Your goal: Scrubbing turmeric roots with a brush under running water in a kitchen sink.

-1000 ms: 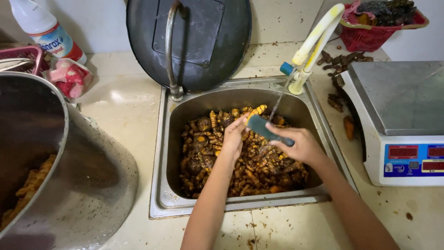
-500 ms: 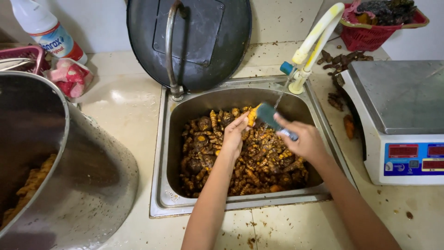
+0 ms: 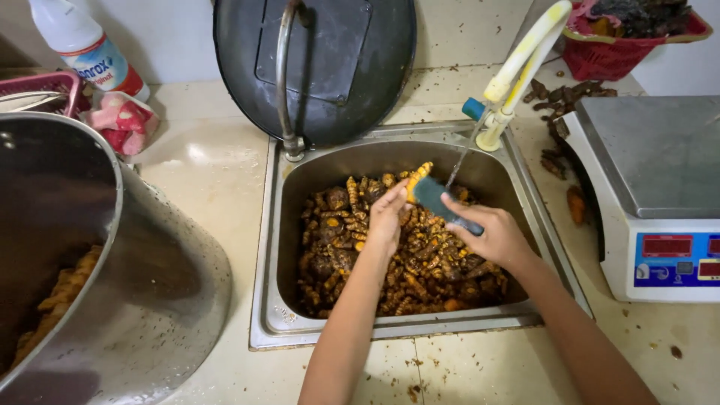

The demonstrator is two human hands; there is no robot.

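Note:
My left hand (image 3: 388, 219) holds an orange-yellow turmeric root (image 3: 417, 178) over the steel sink (image 3: 270, 247). My right hand (image 3: 495, 236) grips a dark teal scrubbing brush (image 3: 439, 201) pressed against that root. A thin stream of water falls from the white and yellow tap (image 3: 517, 67) just beside the root. The sink is filled with a pile of muddy brown and orange turmeric roots (image 3: 390, 262).
A large steel pot (image 3: 135, 285) with some roots inside stands at the left. A black pan (image 3: 315, 67) leans behind the sink. A digital scale (image 3: 660, 195) sits at the right, a red basket (image 3: 622, 37) behind it, a white bottle (image 3: 86, 45) and pink cloth (image 3: 120, 120) at the far left.
The brush in my right hand has slid up along the root toward the tap. My left hand stays in about the same place with the root.

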